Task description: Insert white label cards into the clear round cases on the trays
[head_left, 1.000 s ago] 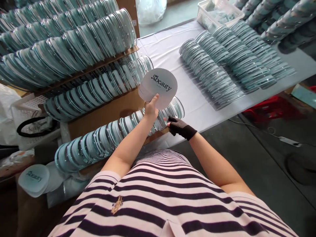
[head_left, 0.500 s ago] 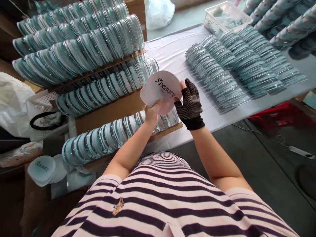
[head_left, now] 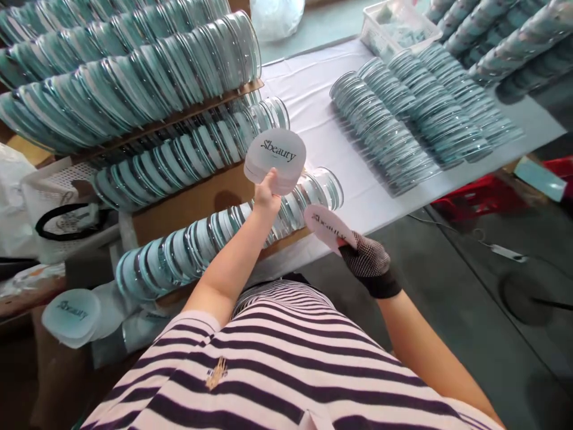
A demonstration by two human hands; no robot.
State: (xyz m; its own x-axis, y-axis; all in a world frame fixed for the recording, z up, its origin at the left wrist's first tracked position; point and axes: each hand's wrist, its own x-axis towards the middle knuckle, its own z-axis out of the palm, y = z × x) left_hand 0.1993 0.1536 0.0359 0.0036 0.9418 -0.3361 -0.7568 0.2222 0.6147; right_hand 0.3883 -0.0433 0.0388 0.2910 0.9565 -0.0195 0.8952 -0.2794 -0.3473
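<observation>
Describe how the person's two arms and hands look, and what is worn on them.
The left hand is bare, with no glove, ring or watch visible. The right hand wears a dark fingerless glove covered with small pale dots, ending in a black cuff at the wrist. Both forearms are uncovered. Short sleeves of a shirt with dark and pale pink stripes end above the elbows.

You stand at a long table (head_left: 313,107) covered in a white cloth, with a bare grey concrete floor (head_left: 447,286) to your right. A white power strip (head_left: 508,253) and its cable lie on that floor, near a red crate (head_left: 483,194) tucked under the table's edge. Brown cardboard shelves (head_left: 197,200) rise in tiers on your left. A white plastic basket (head_left: 394,24) sits at the table's far end, another (head_left: 54,191) at far left. Daylight falls evenly, without hard shadows.
</observation>
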